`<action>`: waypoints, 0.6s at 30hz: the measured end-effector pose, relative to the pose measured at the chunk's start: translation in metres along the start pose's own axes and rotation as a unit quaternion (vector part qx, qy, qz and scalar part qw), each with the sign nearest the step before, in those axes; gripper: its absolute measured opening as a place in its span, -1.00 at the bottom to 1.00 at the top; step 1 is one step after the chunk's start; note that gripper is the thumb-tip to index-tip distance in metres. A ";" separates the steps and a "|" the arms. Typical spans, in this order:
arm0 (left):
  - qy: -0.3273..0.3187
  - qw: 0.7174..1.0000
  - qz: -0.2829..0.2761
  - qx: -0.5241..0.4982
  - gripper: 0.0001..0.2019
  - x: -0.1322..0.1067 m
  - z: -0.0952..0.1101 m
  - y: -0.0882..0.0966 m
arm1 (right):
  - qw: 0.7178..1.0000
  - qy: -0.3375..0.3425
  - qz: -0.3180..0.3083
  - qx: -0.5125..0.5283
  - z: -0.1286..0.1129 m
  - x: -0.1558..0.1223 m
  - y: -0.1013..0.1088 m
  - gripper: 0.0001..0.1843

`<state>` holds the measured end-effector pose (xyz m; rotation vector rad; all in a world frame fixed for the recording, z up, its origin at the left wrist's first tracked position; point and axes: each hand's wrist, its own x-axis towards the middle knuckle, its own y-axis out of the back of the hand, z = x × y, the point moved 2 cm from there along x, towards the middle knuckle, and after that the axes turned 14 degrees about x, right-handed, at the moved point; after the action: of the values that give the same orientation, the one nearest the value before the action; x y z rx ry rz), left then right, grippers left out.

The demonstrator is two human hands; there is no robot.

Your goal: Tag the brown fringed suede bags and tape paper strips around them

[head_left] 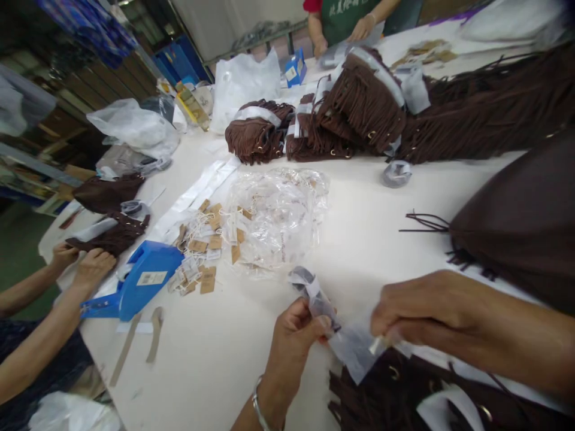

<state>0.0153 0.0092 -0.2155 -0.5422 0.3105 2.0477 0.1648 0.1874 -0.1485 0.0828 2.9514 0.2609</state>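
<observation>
My left hand (294, 338), with a bangle at the wrist, pinches a small coiled bundle (321, 302) wrapped in clear plastic. A loose plastic flap (357, 347) stretches from that bundle to my right hand (431, 308). The right hand's fingers are closed on the flap's other end and slightly blurred. Beneath my right hand lies a dark brown fringed bag (372, 398) with metal eyelets and a white paper band (449, 410). A smooth brown bag (516, 221) with thin cords stands just beyond the right hand.
Several fringed bags (368, 108) line the far side, near another wrapped coil (397, 173). Clear plastic bags (278, 221) and cardboard tags (207, 279) lie mid-table. A blue tape dispenser (148, 275) stands left, by a co-worker's hands (92, 269). Another person (345, 24) works opposite.
</observation>
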 end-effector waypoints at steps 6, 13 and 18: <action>-0.010 0.999 -0.013 -0.047 -0.70 -0.001 -0.004 -0.003 | 0.998 0.035 -0.047 0.034 0.000 0.038 -0.010 -0.78; -0.020 0.999 0.032 -0.002 -0.75 -0.003 -0.008 -0.001 | 0.998 -0.049 -0.005 -0.037 0.029 0.035 -0.027 -0.82; -0.041 0.999 0.031 0.004 -0.76 -0.003 -0.013 0.002 | 0.994 -0.060 -0.017 -0.086 0.048 0.029 -0.031 -0.83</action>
<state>0.0182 0.0001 -0.2253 -0.4478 0.2893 2.1209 0.1442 0.1673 -0.2054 0.0248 2.7951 0.4847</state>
